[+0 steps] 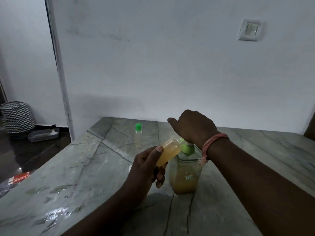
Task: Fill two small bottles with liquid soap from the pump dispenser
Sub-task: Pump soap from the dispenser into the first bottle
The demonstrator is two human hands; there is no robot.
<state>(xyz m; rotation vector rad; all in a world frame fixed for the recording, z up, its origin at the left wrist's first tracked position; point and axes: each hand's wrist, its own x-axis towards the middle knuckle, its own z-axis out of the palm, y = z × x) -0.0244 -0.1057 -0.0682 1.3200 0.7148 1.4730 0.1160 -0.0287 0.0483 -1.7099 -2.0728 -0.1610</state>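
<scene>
Soap filling, counter (68,167).
Left hand (146,169) fingers wrapped a tilted small bottle (168,151) at the dispenser (186,174) spout; right hand (192,127) fingers curled, pressing the pump.

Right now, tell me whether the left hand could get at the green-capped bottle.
Probably not yet: the left hand is holding the tilted small bottle at the dispenser. The path to the green-capped bottle looks open.

A small bottle (168,154) of amber soap tilted at the green-topped pump dispenser (186,174); a green-capped bottle (138,136) stood upright behind.
</scene>
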